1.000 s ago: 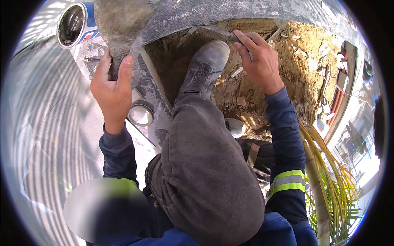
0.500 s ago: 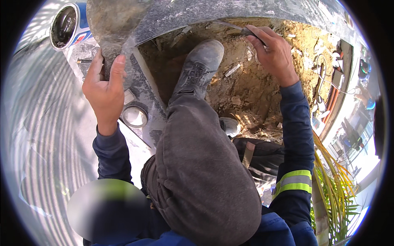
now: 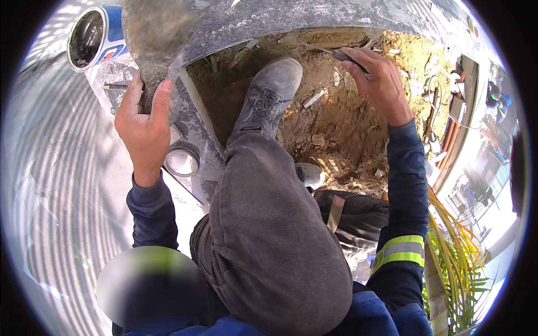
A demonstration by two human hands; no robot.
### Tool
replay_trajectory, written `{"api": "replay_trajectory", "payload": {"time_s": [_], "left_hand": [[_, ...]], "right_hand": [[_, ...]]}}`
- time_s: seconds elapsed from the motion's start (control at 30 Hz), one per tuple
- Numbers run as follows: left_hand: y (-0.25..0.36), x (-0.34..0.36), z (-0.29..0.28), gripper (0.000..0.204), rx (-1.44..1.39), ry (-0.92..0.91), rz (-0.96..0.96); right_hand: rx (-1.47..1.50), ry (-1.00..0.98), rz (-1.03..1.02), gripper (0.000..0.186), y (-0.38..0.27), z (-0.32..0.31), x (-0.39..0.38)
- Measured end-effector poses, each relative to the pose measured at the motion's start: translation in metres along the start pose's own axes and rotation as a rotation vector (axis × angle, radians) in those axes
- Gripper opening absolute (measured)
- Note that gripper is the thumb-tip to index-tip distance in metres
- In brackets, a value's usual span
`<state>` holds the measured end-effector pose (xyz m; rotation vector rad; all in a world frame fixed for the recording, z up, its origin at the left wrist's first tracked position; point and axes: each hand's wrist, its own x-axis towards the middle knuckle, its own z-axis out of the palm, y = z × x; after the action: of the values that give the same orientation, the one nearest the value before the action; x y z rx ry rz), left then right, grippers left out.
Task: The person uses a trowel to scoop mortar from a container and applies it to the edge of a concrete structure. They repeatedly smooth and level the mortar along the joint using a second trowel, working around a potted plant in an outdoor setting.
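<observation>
My left hand (image 3: 147, 120) is closed around the narrow end of a broad, dusty, beige-grey piece (image 3: 162, 28). It widens away from me over the stone ledge, and its exact kind is unclear. In my right hand (image 3: 376, 81) is a tool with a dark handle and a thin metal blade (image 3: 316, 48), held nearly edge-on above the far side of a dirt pit (image 3: 336, 123). An open blue-and-white can (image 3: 114, 31) stands left of the broad piece, with dark grey paste inside.
A round ring, like a tape roll (image 3: 182, 161), and a pencil-like stick (image 3: 115, 87) lie on the grey stone ledge (image 3: 269, 19). My boot (image 3: 273, 89) reaches into the pit. Orange pipes (image 3: 450, 144) and white cable line its right side; palm leaves (image 3: 457, 263) are nearer.
My right hand has shifted slightly right and down, and the blade has tilted with it. My left hand keeps its hold on the broad piece. The whole view has shifted slightly.
</observation>
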<state>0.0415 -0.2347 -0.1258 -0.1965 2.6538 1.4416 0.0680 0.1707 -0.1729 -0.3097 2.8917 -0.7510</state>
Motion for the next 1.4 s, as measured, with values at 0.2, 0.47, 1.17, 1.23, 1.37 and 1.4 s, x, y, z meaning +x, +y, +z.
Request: {"api": "replay_trajectory", "payload": {"time_s": [0.2,0.47,1.17,1.23,1.37,1.4], "left_hand": [[-0.006,0.001,0.000,0.055,-0.013,-0.013,-0.039],[-0.006,0.002,-0.003,0.051,-0.003,-0.047,-0.034],[-0.002,0.006,-0.002,0.051,-0.052,-0.011,-0.021],[0.003,0.006,0.005,0.052,-0.066,0.010,0.006],[0.009,0.006,0.005,0.055,-0.047,0.002,0.019],[0.007,0.006,0.006,0.056,-0.041,0.003,0.020]], "right_hand": [[0.223,0.080,0.001,0.031,-0.023,0.050,-0.001],[0.378,0.152,0.108,0.034,0.007,0.072,-0.015],[0.159,0.044,0.212,0.025,-0.114,-0.005,-0.017],[0.101,-0.008,0.216,0.020,-0.132,-0.002,0.007],[0.026,-0.010,0.187,0.021,-0.128,0.006,0.037],[0.011,-0.007,0.195,0.021,-0.125,0.006,0.038]]}}
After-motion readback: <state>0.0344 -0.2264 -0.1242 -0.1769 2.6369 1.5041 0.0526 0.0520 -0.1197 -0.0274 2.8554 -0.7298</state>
